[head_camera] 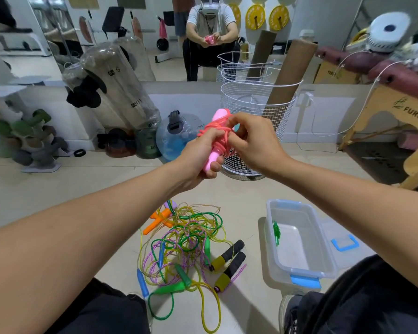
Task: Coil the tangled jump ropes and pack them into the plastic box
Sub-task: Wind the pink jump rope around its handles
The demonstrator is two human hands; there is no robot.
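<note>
Knees in dark trousers at the bottom edge, tangled ropes point(186, 239) on the floor point(58, 189) between them.

Both forearms reach forward and hold the pink jump rope point(217, 136) up at chest height, its cord wound round the two pink handles in a messy bundle. Left hand point(198, 157) is closed round the lower handle, right hand point(253, 141) pinches a loop of cord near the top. Down on the floor the pile mixes green, yellow and purple-white cords with orange, blue, green and two black-yellow handles point(227, 263). One clear plastic box point(299, 239) with blue latches sits to the right, lid open, a small green coiled rope point(276, 233) inside against its left wall.
</note>
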